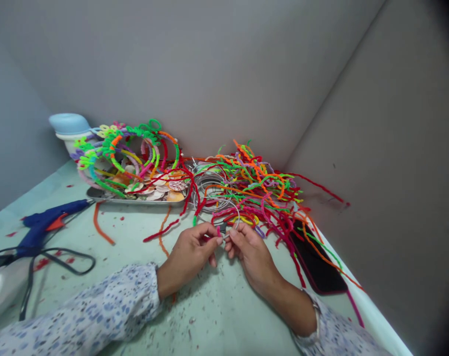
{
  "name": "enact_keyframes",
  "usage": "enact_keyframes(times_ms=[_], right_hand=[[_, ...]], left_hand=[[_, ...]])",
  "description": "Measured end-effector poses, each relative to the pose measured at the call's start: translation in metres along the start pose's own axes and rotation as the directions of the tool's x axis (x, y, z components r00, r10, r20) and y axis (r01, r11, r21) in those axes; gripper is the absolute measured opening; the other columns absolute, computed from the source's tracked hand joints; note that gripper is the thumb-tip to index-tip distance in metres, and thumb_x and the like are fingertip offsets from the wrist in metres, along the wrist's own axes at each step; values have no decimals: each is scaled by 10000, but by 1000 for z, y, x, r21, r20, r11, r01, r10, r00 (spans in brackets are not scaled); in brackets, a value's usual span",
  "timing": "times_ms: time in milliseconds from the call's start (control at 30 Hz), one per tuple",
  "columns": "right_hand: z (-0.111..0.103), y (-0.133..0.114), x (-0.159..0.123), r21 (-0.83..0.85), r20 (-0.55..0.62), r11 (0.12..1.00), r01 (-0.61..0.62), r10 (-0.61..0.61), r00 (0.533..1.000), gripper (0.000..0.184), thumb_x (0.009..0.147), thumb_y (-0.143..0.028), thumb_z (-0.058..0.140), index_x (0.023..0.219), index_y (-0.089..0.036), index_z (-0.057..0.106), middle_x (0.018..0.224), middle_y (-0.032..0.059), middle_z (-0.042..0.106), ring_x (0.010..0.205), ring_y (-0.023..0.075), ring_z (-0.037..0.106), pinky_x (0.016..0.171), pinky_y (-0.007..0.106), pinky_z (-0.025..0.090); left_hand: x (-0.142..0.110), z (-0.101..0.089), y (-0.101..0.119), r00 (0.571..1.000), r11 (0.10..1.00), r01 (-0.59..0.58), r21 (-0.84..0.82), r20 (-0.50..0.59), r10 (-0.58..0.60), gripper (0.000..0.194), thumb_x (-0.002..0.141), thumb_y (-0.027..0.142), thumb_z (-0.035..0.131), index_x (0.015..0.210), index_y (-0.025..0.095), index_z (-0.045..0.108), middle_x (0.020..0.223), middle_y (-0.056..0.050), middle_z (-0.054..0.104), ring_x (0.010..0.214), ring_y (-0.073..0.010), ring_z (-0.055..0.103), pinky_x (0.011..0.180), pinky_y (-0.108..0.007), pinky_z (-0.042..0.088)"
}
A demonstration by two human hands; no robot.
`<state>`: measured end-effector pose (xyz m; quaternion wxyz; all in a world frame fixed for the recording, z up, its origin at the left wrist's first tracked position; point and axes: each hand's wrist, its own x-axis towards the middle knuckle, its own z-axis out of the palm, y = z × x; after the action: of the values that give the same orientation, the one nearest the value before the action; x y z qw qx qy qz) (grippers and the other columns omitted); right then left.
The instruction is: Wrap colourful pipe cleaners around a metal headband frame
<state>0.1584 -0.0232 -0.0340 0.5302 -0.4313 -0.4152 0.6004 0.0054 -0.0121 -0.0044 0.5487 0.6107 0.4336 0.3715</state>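
Note:
My left hand (190,251) is closed in a pinch on a short pink pipe cleaner (219,231), most of which its fingers hide. Thumb and fingers of my right hand (251,253) pinch a thin silver wire (238,213), which curves up and back toward a loose wire coil (211,190). The wire's end reaches my left fingertips, where the two hands nearly meet above the table. Just behind them lies a small dark tool (223,227), partly covered, its kind unclear.
A tangled heap of coloured pipe cleaners (261,178) lies behind my hands. At the left back, a metal tray (153,203) holds shells and fuzzy headbands (115,148), near a blue-lidded container (70,123). A blue glue gun (42,220) with cord lies left; a phone (320,267) lies right.

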Motion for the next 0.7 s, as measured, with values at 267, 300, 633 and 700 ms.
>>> enact_keyframes(times_ms=[267, 300, 633, 700], right_hand=[[2, -1, -1, 69, 16, 997, -29, 28, 999, 233, 807, -403, 635, 781, -184, 558, 656, -16, 608, 535, 101, 535, 525, 226, 426], [3, -1, -1, 82, 18, 996, -29, 28, 999, 230, 807, -402, 635, 785, -185, 562, 663, -15, 608, 543, 101, 538, 529, 226, 431], [6, -6, -3, 141, 21, 989, -40, 38, 999, 207, 790, -367, 661, 771, -181, 573, 669, -10, 604, 558, 100, 537, 531, 215, 437], [6, -6, -2, 143, 16, 989, -37, 35, 999, 210, 785, -370, 665, 765, -183, 571, 666, -11, 604, 558, 103, 538, 529, 219, 435]], left_hand=[[-4, -1, -2, 995, 991, -87, 99, -31, 91, 87, 828, 234, 539, 780, 165, 563, 508, 60, 543, 407, -73, 493, 409, -166, 355], [-4, -1, -4, 993, 987, -106, 121, -30, 110, 88, 835, 230, 531, 784, 166, 564, 519, 56, 547, 413, -73, 493, 413, -167, 356], [-6, -2, -11, 964, 933, -246, 262, -37, 264, 115, 864, 207, 509, 798, 166, 594, 627, 28, 573, 464, -67, 507, 451, -167, 384], [-6, -1, -10, 966, 943, -241, 231, -42, 257, 121, 866, 211, 509, 799, 163, 597, 647, 22, 576, 473, -66, 505, 451, -166, 393]])
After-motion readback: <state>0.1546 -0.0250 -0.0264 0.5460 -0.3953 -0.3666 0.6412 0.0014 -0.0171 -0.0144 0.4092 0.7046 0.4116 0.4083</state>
